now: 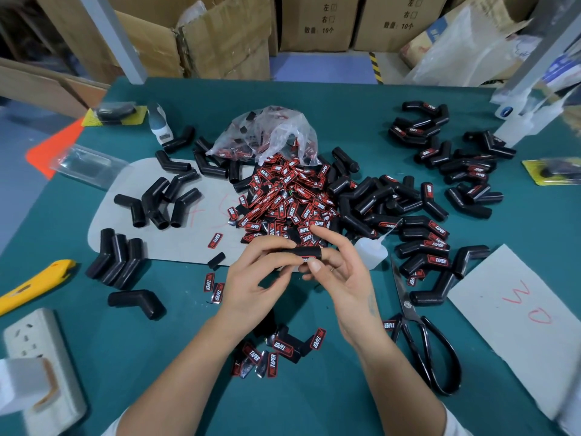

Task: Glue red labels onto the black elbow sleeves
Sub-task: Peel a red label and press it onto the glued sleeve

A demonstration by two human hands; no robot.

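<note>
Elbow sleeve [301, 251], black, sits in the air between my two hands, just in front of the pile of red labels [289, 196]. My left hand [254, 278] curls around its left end, and my right hand [339, 272] pinches the right end with thumb and fingers. I think a label is being pressed under the right thumb, but the view does not show it clearly. So the step in hand is seating one label on this sleeve. Next I need firm, even pressure, then to place it with the labelled sleeves [434, 243] at right. The glue bottle [369, 251] lies just behind my right hand.
</note>
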